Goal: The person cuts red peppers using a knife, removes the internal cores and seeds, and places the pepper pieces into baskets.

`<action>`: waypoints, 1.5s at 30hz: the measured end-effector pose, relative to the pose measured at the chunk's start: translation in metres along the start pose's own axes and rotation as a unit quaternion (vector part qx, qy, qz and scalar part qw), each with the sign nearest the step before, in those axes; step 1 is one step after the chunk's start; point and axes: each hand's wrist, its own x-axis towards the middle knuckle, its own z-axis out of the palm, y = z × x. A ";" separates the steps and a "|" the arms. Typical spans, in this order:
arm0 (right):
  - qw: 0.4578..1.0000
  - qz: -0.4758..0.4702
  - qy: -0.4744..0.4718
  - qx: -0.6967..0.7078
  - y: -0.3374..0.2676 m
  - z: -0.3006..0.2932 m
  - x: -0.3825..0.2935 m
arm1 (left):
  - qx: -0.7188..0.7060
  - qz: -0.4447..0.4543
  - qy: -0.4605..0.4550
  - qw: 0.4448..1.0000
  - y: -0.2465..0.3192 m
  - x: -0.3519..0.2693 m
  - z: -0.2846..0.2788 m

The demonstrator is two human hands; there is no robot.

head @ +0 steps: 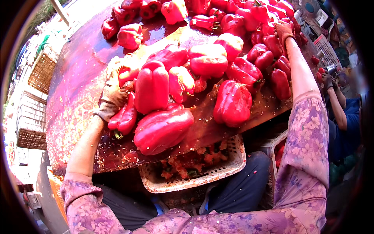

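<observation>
My left hand [114, 87], in a stained glove, rests at the left of a group of red bell peppers, its thumb and fingers around one red bell pepper [125, 76]. A large upright bell pepper [152, 87] stands just right of it, and a long one [163, 131] lies nearer me. Below the wrist is a narrow red pepper [125, 115] with a green stem. My right hand [284, 31], also gloved, reaches far out to the heap of red peppers [233, 20]. Its fingertips are among the peppers, and whether they grip one is unclear.
The wet, seed-strewn tabletop [79, 117] has a curved edge. Below it, a plastic crate [192, 187] holds pepper scraps; another crate [273, 146] is by my right knee. Baskets [32, 117] stand at left. At right are a co-worker's gloved hand [327, 80] and a fan [309, 7].
</observation>
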 end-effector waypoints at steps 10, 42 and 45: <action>0.920 -0.133 -0.213 0.300 -0.055 -0.016 -0.176 | 0.047 0.029 0.013 0.998 -0.007 -0.001 -0.001; 0.767 -0.622 0.052 -0.149 -0.187 -0.039 -0.298 | -0.001 -0.030 0.008 1.000 -0.016 -0.001 -0.002; 0.802 -0.583 0.062 -0.112 -0.173 -0.032 -0.272 | 0.038 0.000 0.010 0.999 -0.013 0.001 -0.002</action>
